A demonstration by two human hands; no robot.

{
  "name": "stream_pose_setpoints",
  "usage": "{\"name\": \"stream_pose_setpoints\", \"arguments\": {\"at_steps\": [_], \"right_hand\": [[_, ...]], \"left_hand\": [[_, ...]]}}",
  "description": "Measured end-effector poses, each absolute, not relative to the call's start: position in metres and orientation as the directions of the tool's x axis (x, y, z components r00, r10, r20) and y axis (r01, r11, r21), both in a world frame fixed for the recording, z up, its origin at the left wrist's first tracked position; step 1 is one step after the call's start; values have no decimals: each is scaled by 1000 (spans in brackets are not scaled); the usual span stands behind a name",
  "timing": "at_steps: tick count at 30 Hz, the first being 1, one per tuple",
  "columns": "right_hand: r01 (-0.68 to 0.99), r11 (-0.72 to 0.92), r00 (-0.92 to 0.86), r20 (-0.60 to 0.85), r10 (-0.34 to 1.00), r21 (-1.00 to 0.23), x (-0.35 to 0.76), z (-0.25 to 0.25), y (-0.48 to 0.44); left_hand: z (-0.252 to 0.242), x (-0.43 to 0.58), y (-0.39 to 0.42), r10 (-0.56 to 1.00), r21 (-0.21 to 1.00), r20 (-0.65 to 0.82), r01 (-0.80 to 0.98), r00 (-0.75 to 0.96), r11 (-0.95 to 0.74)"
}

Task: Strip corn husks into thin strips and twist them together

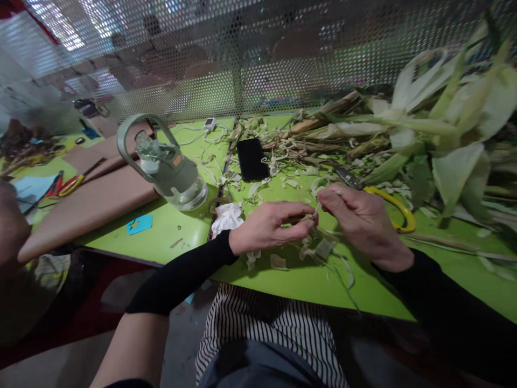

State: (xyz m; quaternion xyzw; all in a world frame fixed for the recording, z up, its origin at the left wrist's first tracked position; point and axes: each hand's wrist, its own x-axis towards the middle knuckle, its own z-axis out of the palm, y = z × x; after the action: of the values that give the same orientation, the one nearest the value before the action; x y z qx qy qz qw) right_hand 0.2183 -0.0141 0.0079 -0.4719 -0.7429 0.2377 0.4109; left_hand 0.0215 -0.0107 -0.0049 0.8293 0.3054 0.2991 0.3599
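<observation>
Above the green table's front edge, my left hand [278, 226] pinches a thin pale strip of corn husk [317, 208] between thumb and fingers. From the other side my right hand [359, 218] is closed on the same strip, its fingertips pressed together close to my left fingers. Loose husk shreds [343, 269] hang or lie below the two hands. Beside my right hand lie scissors with yellow handles [393, 207], partly under husk. A crumpled white tissue [227, 217] sits behind my left wrist.
A black phone [252, 160] lies among husk scraps. A lidded water bottle [173, 175] stands left of it. Corn husks [452, 124] pile up at right, before a perforated metal screen [194, 64]. Brown paper [100, 199], red-and-yellow pliers [67, 186] and another person's arm [12, 226] are at left.
</observation>
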Motion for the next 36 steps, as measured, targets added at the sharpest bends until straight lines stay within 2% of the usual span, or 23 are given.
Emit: {"name": "stream_pose_setpoints", "arguments": {"at_steps": [4,6,8,11,13,15,17,20,24,28,33,36], "right_hand": [[479,466,-240,399,885,-744,218,10,-13],[453,448,-236,381,894,-771,217,9,-11],[391,410,-216,351,911,-824,217,8,-9],[179,293,-194,259,946,-939,216,6,-9],[16,190,-233,181,956,-982,216,6,-11],[-83,116,-308,136,942,-990,216,6,-12],[-95,98,-373,127,919,-991,216,7,-14],[-36,117,-430,121,895,-993,215,9,-16],[32,189,-417,158,895,-982,213,10,-20],[74,272,-392,223,893,-959,214,9,-22],[159,325,-380,246,892,-932,217,10,-21],[186,300,-384,212,899,-935,216,13,-20]], "left_hand": [[-9,23,-16,691,731,350,277,632,-624],[-10,24,-17,701,755,330,269,632,-598],[-11,25,-16,733,830,250,250,633,-499],[-15,28,-12,754,956,103,145,648,-255],[-18,28,-9,739,992,64,39,670,-120],[-18,27,-7,729,997,71,-22,681,-76],[-16,25,-8,727,993,81,10,682,-120],[-10,23,-11,733,949,92,165,674,-270],[-5,23,-15,736,826,140,332,662,-456],[-6,24,-16,709,711,227,383,668,-589],[-9,25,-17,690,616,263,433,674,-658],[-8,26,-17,705,629,253,441,662,-640]]}}
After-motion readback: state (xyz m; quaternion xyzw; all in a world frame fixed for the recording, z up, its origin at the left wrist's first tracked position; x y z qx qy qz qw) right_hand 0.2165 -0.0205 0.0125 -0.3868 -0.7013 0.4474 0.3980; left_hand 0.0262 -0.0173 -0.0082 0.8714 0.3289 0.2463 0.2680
